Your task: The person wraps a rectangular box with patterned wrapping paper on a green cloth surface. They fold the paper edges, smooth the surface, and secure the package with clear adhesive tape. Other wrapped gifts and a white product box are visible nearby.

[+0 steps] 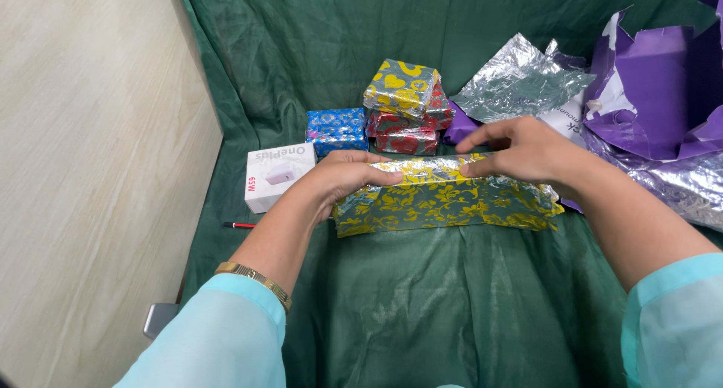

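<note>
A long box wrapped in shiny paper with yellow flowers (444,200) lies across the green cloth (452,313) in front of me. My left hand (343,173) presses down on its left end, fingers flat along the top edge. My right hand (523,151) rests on the top right part, fingers pointing left and pinching the paper's seam. Both hands touch the wrapping; neither lifts the box.
Behind it stand a blue wrapped box (337,130), a red wrapped box (407,135) and a yellow-heart wrapped box (401,88) stacked on top. A white carton (277,175) and a red pen (239,225) lie left. Silver foil (520,83) and purple paper (663,87) lie right.
</note>
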